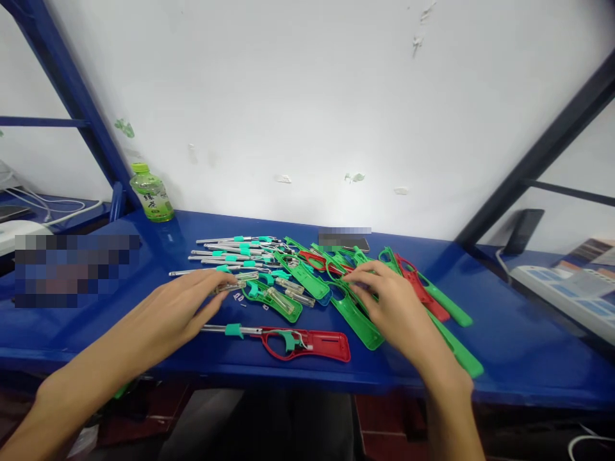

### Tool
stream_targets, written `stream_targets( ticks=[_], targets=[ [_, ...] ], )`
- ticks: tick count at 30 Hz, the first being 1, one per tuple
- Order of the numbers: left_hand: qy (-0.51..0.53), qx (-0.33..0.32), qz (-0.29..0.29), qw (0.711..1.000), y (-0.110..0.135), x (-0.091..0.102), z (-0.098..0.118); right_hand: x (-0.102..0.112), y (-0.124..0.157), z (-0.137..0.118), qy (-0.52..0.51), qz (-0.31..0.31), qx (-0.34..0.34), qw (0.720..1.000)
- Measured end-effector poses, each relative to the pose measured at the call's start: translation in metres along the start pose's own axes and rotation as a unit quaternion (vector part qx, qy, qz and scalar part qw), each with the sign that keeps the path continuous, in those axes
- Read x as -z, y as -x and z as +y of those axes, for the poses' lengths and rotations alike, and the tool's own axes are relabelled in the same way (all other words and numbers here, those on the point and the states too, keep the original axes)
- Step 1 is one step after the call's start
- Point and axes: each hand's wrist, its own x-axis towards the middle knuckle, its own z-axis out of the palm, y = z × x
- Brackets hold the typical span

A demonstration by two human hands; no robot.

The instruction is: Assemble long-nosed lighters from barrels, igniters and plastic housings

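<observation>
My left hand (192, 301) is closed in a pinch around a clear lighter fuel tank (232, 286), left of the loose parts. Over the green casings, my right hand (391, 304) has its thumb and fingertips drawn together; whatever may be between them is hidden. A green casing half (358, 320) lies just below those fingertips. In front, a red casing half (331, 344) holds a metal rod with a teal trigger (289, 341). Another green casing half (288, 309) lies between my hands, with a clear fuel tank (279, 299) on it.
Several metal lighter rods (230, 256) with teal pieces are heaped behind my left hand. Red casing pieces (423, 291) and green ones lie at right. A green-labelled bottle (152, 195) stands at the back left. A phone (343, 239) lies by the wall, on the blue table (192, 352).
</observation>
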Motion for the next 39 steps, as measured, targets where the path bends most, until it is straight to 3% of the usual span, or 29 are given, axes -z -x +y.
stream_targets(
  ticks=[4,8,12,16,21,27,32,35,39],
  targets=[
    [-0.017,-0.018,0.000,1.000,0.001,0.000,0.003,-0.003,0.002,0.011,0.012,-0.051,-0.014,0.999],
    [-0.006,-0.028,0.004,1.000,0.000,0.001,0.005,-0.002,0.002,0.004,0.023,-0.036,-0.011,0.999],
    [0.013,-0.046,0.016,0.999,-0.003,0.004,0.009,-0.005,-0.003,-0.018,0.017,0.007,0.014,1.000],
    [0.023,-0.068,0.045,0.996,-0.004,0.007,0.012,-0.014,-0.005,-0.046,-0.026,-0.007,0.055,0.998],
    [0.094,-0.015,0.081,0.992,-0.003,0.011,0.031,-0.020,0.000,-0.080,-0.129,-0.032,0.085,0.987],
    [0.254,-0.013,0.057,0.965,-0.001,0.008,0.064,-0.021,0.004,-0.096,-0.185,-0.024,0.118,0.975],
    [0.391,0.056,0.119,0.911,0.001,0.010,0.082,-0.019,0.003,-0.096,-0.286,0.009,0.079,0.955],
    [0.428,0.080,0.134,0.890,0.001,0.013,0.090,-0.018,0.003,-0.099,-0.331,-0.003,0.058,0.942],
    [0.432,0.107,0.146,0.884,0.002,0.016,0.093,-0.018,0.003,-0.105,-0.366,-0.024,0.057,0.929]
  ],
)
